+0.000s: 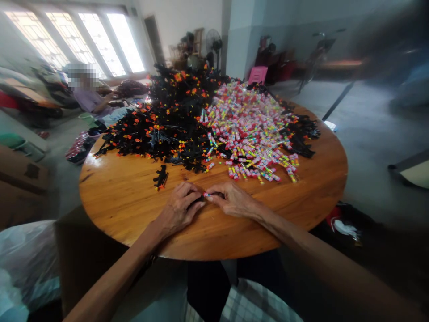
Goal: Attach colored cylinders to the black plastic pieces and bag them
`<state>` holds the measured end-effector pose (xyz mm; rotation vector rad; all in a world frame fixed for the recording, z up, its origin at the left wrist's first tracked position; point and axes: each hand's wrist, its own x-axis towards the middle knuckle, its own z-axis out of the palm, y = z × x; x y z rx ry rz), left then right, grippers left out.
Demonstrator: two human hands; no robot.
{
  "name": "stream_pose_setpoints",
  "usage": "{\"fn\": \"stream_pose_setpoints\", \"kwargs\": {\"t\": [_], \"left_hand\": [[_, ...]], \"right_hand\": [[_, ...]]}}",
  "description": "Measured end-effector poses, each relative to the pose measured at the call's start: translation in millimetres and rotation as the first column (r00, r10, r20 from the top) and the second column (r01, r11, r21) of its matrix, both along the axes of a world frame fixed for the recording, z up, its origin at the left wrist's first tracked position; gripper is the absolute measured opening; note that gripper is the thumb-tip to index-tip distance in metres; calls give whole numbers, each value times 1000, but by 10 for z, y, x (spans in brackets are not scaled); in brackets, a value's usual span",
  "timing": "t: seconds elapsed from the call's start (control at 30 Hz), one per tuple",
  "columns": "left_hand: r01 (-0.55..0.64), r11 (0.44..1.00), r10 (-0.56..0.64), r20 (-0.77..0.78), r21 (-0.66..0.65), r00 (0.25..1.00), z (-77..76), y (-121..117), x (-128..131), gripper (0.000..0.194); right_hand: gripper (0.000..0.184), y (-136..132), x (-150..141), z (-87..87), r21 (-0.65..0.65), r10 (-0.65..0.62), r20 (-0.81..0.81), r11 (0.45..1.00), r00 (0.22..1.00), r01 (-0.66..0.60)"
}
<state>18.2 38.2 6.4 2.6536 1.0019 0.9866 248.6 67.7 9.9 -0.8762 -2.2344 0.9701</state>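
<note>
A toy gun (161, 177) lies on the tabletop (127, 197); the left hand (182, 206) grips a dark piece (201, 197), mostly hidden; a tube (207, 195) sits between, pinched by the right hand (233, 200), probably for control; heaped tubes (248, 125) beyond seem placed for reach.

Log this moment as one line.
left hand: dark item, mostly hidden; right hand: pink-and-white tube; beyond: toy-gun pile, tube pile; surface: round wooden table

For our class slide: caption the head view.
Right hand pinching one small tube beside left hand, before heaped black toy guns.
</note>
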Motion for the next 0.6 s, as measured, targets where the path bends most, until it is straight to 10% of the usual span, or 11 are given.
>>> {"fn": "stream_pose_setpoints", "kwargs": {"t": [0.6], "left_hand": [[31,999,-31,-21,-38,999,-27,-28,-3,17]], "right_hand": [[23,-81,30,7,179,97,92,977,991,-113]]}}
